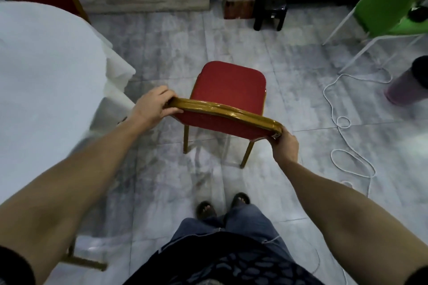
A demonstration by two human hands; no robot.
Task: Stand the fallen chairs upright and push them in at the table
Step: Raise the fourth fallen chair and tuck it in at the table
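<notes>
A red padded chair (229,85) with a gold frame stands upright on the tiled floor in front of me. My left hand (154,105) grips the left end of its gold top rail. My right hand (284,146) grips the right end of that rail. The table (46,76), draped in a white cloth, fills the left side, and the chair sits to its right, apart from it. Gold legs of another chair (85,261) poke out from under the cloth at the lower left.
A white cable (342,122) loops over the floor at the right. A purple bottle (407,83) lies beyond it. A green-covered chair with white legs (382,7) stands at the far right, and a black stool (271,14) and boxes stand at the back.
</notes>
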